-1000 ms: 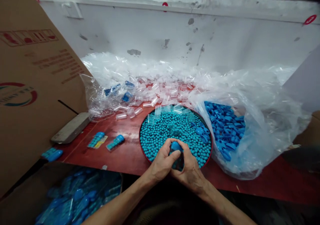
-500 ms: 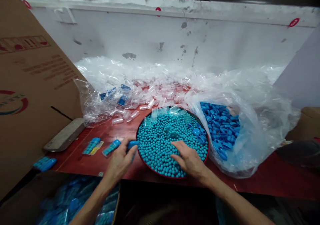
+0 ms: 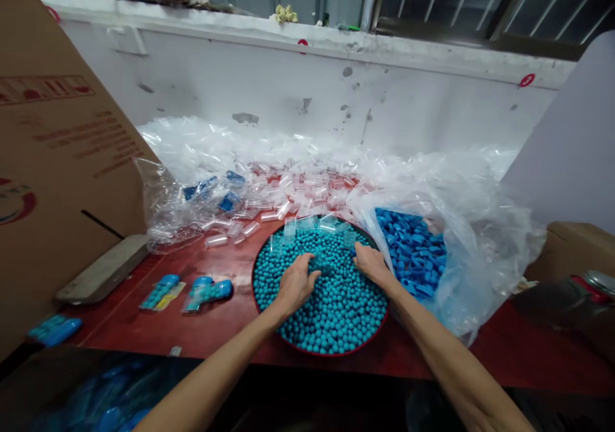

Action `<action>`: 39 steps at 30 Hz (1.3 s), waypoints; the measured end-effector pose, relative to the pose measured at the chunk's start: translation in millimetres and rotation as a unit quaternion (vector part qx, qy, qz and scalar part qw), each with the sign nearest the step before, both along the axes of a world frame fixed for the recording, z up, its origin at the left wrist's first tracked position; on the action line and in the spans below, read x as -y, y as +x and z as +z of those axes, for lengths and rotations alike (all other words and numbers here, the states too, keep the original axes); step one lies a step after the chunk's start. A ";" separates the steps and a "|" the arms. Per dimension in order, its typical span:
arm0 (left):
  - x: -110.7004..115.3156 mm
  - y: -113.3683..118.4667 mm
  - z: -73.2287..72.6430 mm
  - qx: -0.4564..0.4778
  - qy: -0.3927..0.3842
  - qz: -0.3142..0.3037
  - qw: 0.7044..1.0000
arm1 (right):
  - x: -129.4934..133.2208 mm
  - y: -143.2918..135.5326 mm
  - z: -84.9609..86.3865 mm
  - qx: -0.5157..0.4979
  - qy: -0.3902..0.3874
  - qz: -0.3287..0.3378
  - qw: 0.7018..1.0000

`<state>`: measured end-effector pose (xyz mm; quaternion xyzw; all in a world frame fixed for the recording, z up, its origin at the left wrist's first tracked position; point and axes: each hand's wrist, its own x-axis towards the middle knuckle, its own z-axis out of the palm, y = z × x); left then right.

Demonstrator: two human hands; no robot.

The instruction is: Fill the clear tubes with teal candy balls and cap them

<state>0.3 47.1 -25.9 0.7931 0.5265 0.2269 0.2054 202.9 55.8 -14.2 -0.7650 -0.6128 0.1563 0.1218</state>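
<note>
Beads [image 3: 317, 316], small, round and turquoise, fill a wide, round, dark basin with a red rim [image 3: 331, 354] near the front edge of a glossy red table [image 3: 211, 339]. The left hand [image 3: 295, 282] is above the beads, left of the basin's middle, thumb and forefinger a little apart; whether the fingertips touch the beads cannot be told. Just beyond them is a blurred turquoise lump. The right hand [image 3: 373, 266] is at the basin's right side, fingers bent inward over the beads; whether it holds anything cannot be told.

Flat, clear plastic pieces [image 3: 328, 222] lie along the basin's far edge, and behind it spreads a heap of clear plastic tubes [image 3: 307, 191]. Just right of the basin, a translucent white plastic bag [image 3: 485, 252] gapes around a pile of bright blue plastic parts [image 3: 413, 252]. To the left lie blue-capped clear packs of turquoise beads [image 3: 204, 293], one beside a yellow card [image 3: 172, 295]. Farther left are a long grey block [image 3: 103, 272] and a tall brown cardboard box [image 3: 62, 163]. A dark jar with a metal lid [image 3: 557, 300] stands far right.
</note>
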 end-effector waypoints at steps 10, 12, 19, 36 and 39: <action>0.6 11.6 -9.3 -0.032 0.006 -0.032 0.999 | 30.2 2.8 -18.2 -0.186 -0.015 0.039 0.982; 0.6 14.3 -10.0 -0.035 0.007 -0.038 0.999 | 38.4 6.9 -15.2 -0.106 0.016 0.044 0.993; -1.6 9.7 -6.7 0.006 0.017 -0.053 0.998 | 48.9 6.3 -2.2 0.164 0.074 0.240 0.954; 0.7 -0.4 -2.9 0.114 -0.084 -0.080 0.987 | 31.3 28.2 -6.7 0.174 -0.003 0.240 0.955; 3.9 -4.6 0.4 0.163 -0.102 -0.075 0.978 | 29.0 36.1 -4.8 0.152 0.025 0.269 0.951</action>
